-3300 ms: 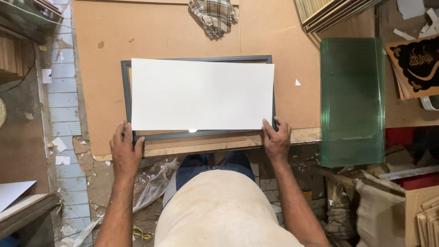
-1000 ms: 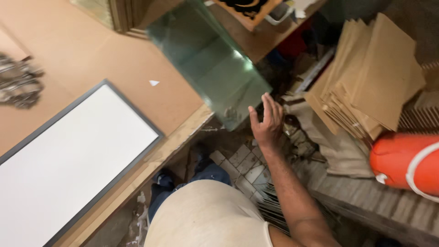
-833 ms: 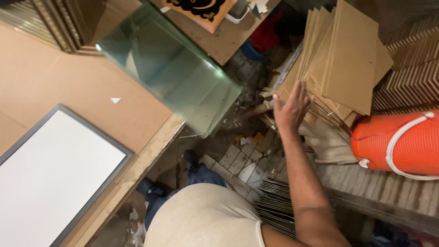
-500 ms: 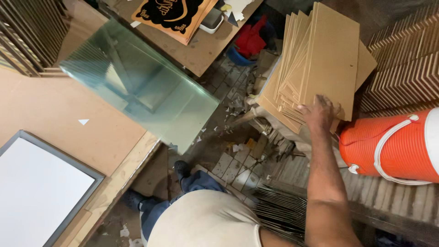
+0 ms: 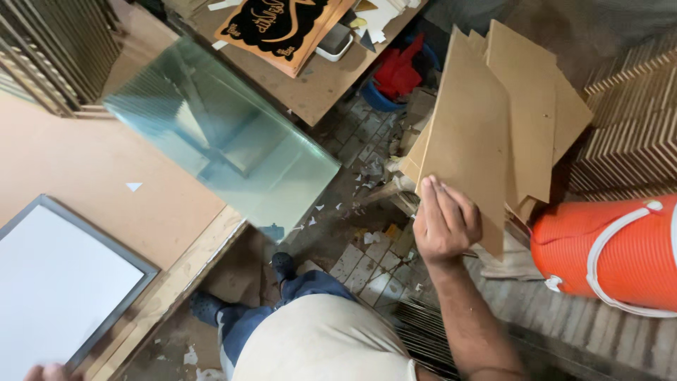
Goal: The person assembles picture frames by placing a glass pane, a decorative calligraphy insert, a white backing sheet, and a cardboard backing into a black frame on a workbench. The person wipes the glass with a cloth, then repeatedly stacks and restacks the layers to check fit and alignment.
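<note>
My right hand (image 5: 446,220) grips the lower edge of a brown fibreboard panel (image 5: 469,148), the front one of several stacked boards (image 5: 536,120) leaning to my right. Only a sliver of my left hand (image 5: 48,371) shows at the bottom left corner, next to the grey picture frame with a white sheet in it (image 5: 60,282) on the brown worktable (image 5: 84,155). Whether the left hand holds anything is hidden. A stack of greenish glass panes (image 5: 226,137) lies on the table and overhangs its edge.
An orange ribbed water cooler (image 5: 613,250) with a white handle stands at the right. A black-and-gold framed plaque (image 5: 278,25) lies on a far bench. Frame mouldings (image 5: 49,49) are stacked at top left. The tiled floor (image 5: 367,261) is littered with scraps.
My view swung right from the frame to the boards. My right hand left the frame, reached past the glass and took hold of a fibreboard panel, lifting it from the stack.
</note>
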